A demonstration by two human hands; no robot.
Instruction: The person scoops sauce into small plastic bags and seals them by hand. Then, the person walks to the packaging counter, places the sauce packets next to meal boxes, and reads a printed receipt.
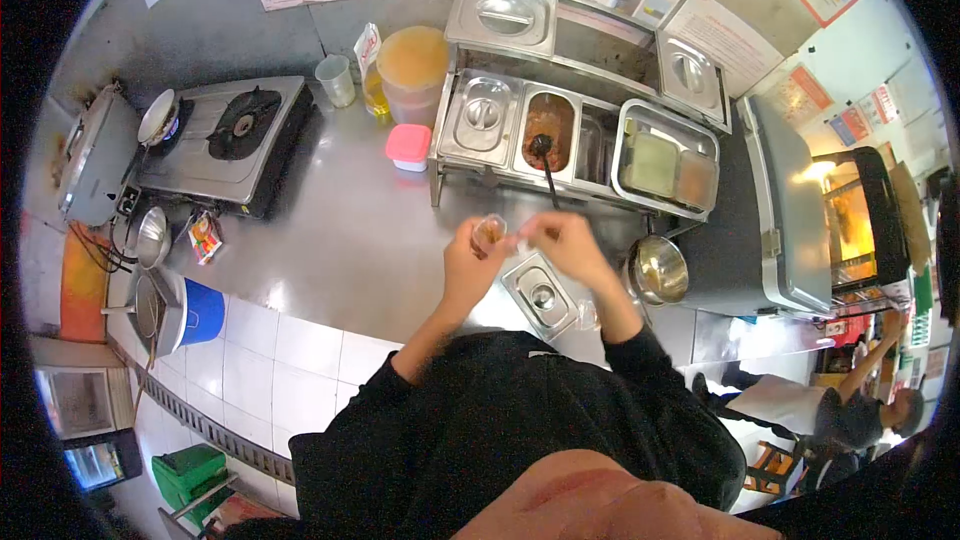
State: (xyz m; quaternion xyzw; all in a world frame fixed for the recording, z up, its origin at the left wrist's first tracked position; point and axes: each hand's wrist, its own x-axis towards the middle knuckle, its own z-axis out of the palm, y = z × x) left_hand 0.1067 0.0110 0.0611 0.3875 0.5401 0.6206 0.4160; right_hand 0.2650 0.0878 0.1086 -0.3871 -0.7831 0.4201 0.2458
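My left hand [468, 268] is closed around a small clear plastic cup [489, 231] with some reddish-brown food in it, held above the counter. Just right of the cup is my right hand [568, 246], its fingers bent together and slightly blurred; whatever they may hold is too small to make out. Behind that hand, a black ladle [543, 146] rests in a steel pan of reddish-brown sauce [549, 121], its handle reaching toward me. Below my hands, a steel pan lid [541, 295] lies on the counter.
Covered pans and a glass-like tray [667, 162] fill the steel rack. A metal bowl [658, 270] sits at the right. Leftward are a pink-lidded tub [408, 146], a large orange-lidded container [412, 60] and a gas stove [225, 140]. Another person [840, 410] stands far right.
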